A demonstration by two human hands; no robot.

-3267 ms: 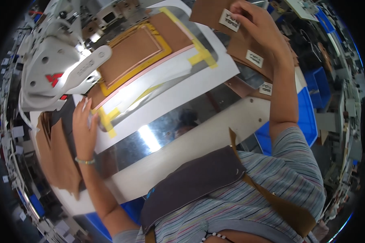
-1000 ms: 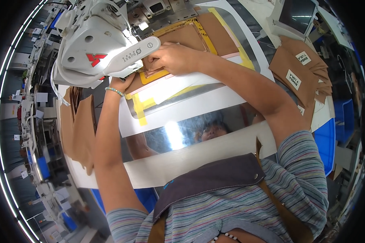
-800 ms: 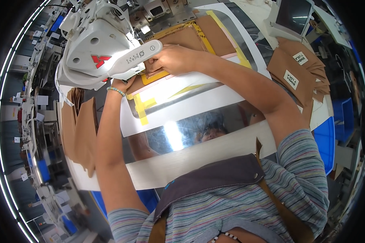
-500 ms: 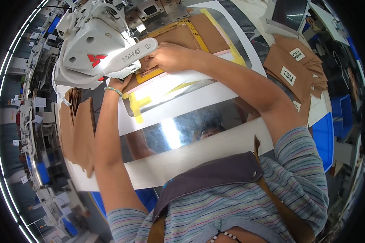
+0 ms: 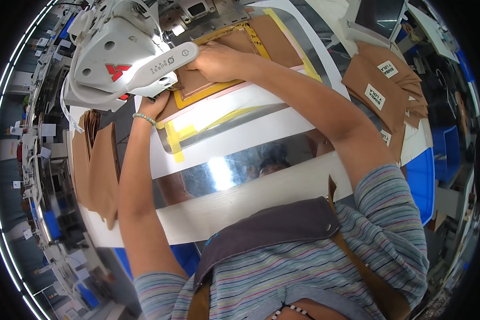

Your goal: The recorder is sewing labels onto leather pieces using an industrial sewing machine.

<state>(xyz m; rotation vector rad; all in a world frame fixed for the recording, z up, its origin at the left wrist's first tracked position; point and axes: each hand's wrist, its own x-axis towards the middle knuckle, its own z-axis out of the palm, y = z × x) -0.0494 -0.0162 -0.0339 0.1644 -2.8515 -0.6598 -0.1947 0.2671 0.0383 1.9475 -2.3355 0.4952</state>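
My right hand (image 5: 216, 61) rests on a brown piece (image 5: 240, 40) inside a yellow-edged rectangular frame (image 5: 258, 42). Its fingertips pass behind the white bar of the sewing machine head (image 5: 112, 61), so their grip is hidden. Beside the frame's near left corner, my left hand (image 5: 153, 106) reaches under the same machine head. A beaded bracelet circles that wrist, and the fingers are mostly covered. The frame sits on a white sheet (image 5: 240, 128) with yellow tape strips (image 5: 174, 141) and brown material under it.
Folded brown pieces (image 5: 98, 170) lie at the left. Brown pieces with white labels (image 5: 365, 93) are stacked at the right, near a screen (image 5: 376, 21). A shiny metal plate (image 5: 240, 165) spans the near table, and a blue bin (image 5: 421, 181) stands at right.
My right hand has shifted up and away along the brown piece, its fingers drawing off the frame's near edge. My left hand stays near the frame's left corner. The whole view has shifted slightly.
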